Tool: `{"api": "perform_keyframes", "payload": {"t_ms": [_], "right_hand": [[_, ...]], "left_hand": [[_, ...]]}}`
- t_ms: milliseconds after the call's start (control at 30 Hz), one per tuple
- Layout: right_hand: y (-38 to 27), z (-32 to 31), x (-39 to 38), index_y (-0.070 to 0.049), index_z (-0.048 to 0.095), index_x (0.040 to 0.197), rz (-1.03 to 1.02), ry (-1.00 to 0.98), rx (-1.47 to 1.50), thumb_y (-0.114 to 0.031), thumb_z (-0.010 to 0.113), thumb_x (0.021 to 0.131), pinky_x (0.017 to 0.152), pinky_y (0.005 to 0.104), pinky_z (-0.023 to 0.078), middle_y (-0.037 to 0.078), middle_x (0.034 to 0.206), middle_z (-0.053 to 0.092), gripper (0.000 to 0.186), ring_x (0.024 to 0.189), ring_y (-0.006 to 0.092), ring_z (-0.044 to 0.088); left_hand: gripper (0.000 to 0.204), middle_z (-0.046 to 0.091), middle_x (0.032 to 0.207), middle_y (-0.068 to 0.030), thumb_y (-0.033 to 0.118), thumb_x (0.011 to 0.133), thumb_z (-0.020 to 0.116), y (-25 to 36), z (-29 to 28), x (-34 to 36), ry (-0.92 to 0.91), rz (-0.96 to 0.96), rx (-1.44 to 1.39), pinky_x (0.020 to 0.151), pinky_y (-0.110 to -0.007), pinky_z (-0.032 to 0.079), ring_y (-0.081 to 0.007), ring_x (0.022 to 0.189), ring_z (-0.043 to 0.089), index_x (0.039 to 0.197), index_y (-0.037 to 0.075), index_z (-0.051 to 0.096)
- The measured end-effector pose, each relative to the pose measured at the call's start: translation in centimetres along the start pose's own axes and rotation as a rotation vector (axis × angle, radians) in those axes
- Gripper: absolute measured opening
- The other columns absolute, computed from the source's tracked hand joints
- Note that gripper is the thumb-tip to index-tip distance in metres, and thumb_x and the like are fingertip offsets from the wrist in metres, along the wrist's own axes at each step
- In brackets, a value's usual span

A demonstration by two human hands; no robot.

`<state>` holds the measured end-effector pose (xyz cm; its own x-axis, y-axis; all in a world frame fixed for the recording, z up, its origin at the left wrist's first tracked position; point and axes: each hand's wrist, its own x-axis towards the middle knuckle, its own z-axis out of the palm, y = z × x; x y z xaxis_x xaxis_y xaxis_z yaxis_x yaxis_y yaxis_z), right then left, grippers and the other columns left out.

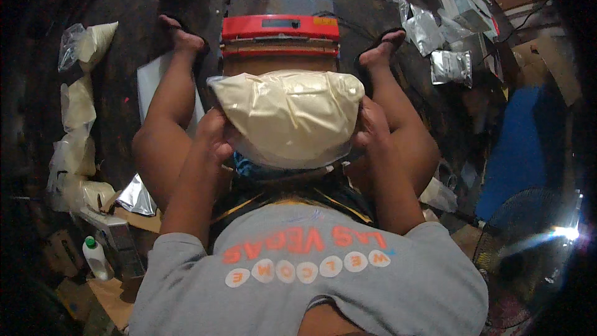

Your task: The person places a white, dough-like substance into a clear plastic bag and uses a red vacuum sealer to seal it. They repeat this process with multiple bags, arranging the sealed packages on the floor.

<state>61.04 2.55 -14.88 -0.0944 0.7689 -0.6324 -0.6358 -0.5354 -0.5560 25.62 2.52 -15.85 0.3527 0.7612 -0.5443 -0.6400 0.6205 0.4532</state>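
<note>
Between both hands I hold a clear plastic bag filled with cream-coloured material, lying sideways with wrinkles on its upper face. My left hand grips the bag's left side, its fingers curled and partly hidden underneath. My right hand grips the right side, also with fingers partly behind the bag. Just beyond the bag is a red heat sealer with a long bar along its near edge.
Several filled cream bags line the left, near a white bottle. At right are silver pouches, a box, a blue board and a fan. My legs flank the sealer.
</note>
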Motion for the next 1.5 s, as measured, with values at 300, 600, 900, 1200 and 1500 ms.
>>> {"api": "perform_keyframes", "payload": {"t_ms": [300, 600, 900, 1200, 1500], "right_hand": [[-0.8, -0.5, -4.6, -0.005, 0.065, 0.112, -0.169, 0.269, -0.123, -0.033, 0.073, 0.097, 0.075, 0.0392, 0.059, 0.007, 0.094, 0.068, 0.032, 0.084, 0.0231, 0.069], [-0.2, 5.4, -7.1, -0.003, 0.065, 0.104, -1.257, 0.201, -1.370, -0.011, 0.074, 0.089, 0.076, 0.0352, 0.051, 0.009, 0.098, 0.066, 0.019, 0.086, 0.0235, 0.064], [8.7, 9.7, 4.4, -0.011, 0.052, 0.147, -0.697, -0.902, -1.980, -0.006, 0.052, 0.095, 0.101, 0.0454, 0.054, 0.014, 0.146, 0.056, 0.053, 0.124, 0.0350, 0.063], [17.6, 10.5, 9.5, -0.014, 0.052, 0.147, -0.470, -0.943, -1.983, -0.018, 0.051, 0.101, 0.104, 0.0472, 0.051, 0.015, 0.146, 0.055, 0.046, 0.129, 0.0356, 0.060], [11.9, 13.1, 5.7, -0.013, 0.067, 0.130, -0.477, -0.793, -1.998, -0.022, 0.057, 0.099, 0.102, 0.0465, 0.050, 0.015, 0.129, 0.068, 0.035, 0.121, 0.0345, 0.064]], "left_hand": [[0.034, 0.074, 0.098, -0.0075, 0.035, 0.101, 0.066, 1.9, -0.7, -4.9, 0.103, 0.009, 0.261, 0.076, -0.033, 0.060, -0.0190, 0.081, 0.072, 0.109, 0.002, 0.066], [0.025, 0.059, 0.078, 0.0005, 0.025, 0.095, 0.072, 2.7, 2.4, -7.3, 0.330, 0.348, 1.202, 0.064, -0.028, 0.047, -0.0072, 0.070, 0.053, 0.087, 0.006, 0.059], [0.019, 0.066, 0.076, -0.0055, 0.022, 0.097, 0.071, 1.2, 4.0, -7.3, 0.358, 0.502, 1.106, 0.065, -0.029, 0.049, -0.0105, 0.071, 0.062, 0.098, 0.003, 0.070], [0.023, 0.075, 0.084, -0.0120, 0.024, 0.098, 0.071, 0.0, 4.2, -8.8, 0.225, 0.667, 1.397, 0.068, -0.033, 0.052, -0.0188, 0.074, 0.068, 0.103, 0.004, 0.078], [0.024, 0.074, 0.086, -0.0159, 0.026, 0.095, 0.072, 3.9, 11.2, -13.4, 0.275, 0.787, 1.596, 0.070, -0.037, 0.054, -0.0289, 0.077, 0.071, 0.105, 0.005, 0.078]]}}
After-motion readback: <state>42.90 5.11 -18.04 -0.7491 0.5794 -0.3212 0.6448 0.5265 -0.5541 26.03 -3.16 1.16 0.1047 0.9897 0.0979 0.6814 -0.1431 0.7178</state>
